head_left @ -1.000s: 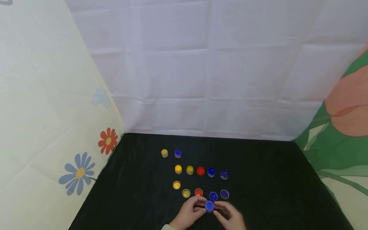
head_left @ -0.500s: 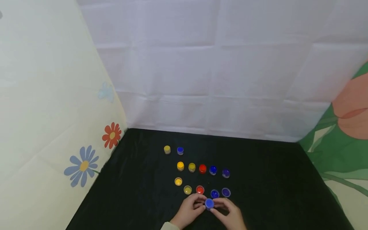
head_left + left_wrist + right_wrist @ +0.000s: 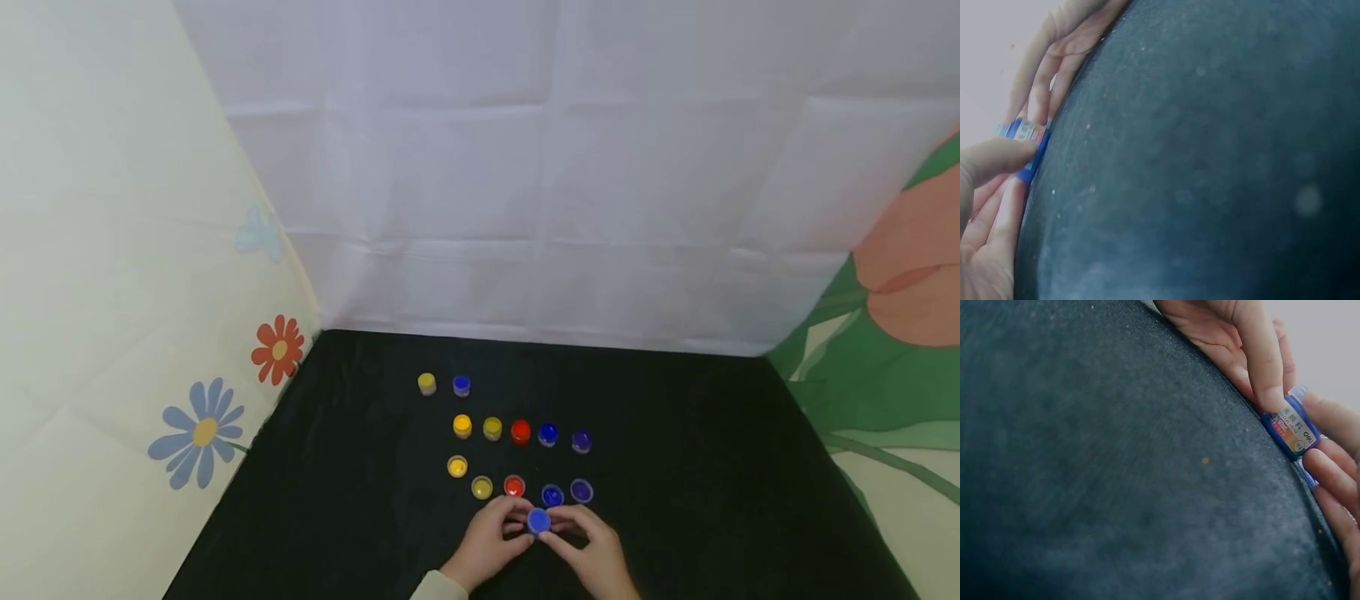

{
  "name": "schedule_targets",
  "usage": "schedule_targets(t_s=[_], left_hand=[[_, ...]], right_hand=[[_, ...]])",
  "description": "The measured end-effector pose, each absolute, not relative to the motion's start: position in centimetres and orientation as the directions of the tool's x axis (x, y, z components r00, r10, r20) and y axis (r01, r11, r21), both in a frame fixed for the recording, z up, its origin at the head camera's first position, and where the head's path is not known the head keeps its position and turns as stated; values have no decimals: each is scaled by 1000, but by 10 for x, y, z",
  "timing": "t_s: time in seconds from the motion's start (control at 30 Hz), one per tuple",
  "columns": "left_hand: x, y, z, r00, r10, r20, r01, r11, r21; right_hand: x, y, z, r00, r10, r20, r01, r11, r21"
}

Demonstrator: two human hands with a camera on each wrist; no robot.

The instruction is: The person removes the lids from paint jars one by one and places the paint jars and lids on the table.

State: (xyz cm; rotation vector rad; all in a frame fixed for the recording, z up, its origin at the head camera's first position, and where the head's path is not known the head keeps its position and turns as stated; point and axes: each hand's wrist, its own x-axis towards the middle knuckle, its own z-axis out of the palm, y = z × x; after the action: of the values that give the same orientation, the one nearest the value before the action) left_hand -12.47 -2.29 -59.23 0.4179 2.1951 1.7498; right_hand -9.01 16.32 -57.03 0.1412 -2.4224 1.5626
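Observation:
Both hands pinch one small blue paint jar near the front of the black cloth. My left hand grips its left side with thumb and fingers, and my right hand grips the right side. From the right wrist view, the paint jar has a printed white and orange label, with fingertips at both sides. The left wrist view shows the same paint jar partly covered by the left thumb. Just beyond the hands lie a blue lid and a red lid.
Behind the lids runs a row of uncapped paint jars, including a red jar and a purple jar. Farther back stand a capped yellow jar and a capped blue jar. A white sheet hangs behind the black cloth.
The head view has shifted slightly. Both hands keep their hold on the blue paint jar, with only small finger movement; the other jars and lids stay in place.

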Motion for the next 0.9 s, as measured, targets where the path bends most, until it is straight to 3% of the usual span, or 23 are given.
schedule_targets(t_s=[0.43,0.7,0.9], left_hand=[[-124,-21,-583,-918,390,-76,32,265,964],[-122,-22,-591,-908,419,-16,108,271,957],[-122,-24,-590,-898,440,-22,103,259,960]], right_hand=[[-91,164,-573,-952,20,305,-271,408,-872],[-91,166,-573,-956,1,293,-269,396,-878],[-92,168,-575,-937,-53,346,-327,480,-814]])
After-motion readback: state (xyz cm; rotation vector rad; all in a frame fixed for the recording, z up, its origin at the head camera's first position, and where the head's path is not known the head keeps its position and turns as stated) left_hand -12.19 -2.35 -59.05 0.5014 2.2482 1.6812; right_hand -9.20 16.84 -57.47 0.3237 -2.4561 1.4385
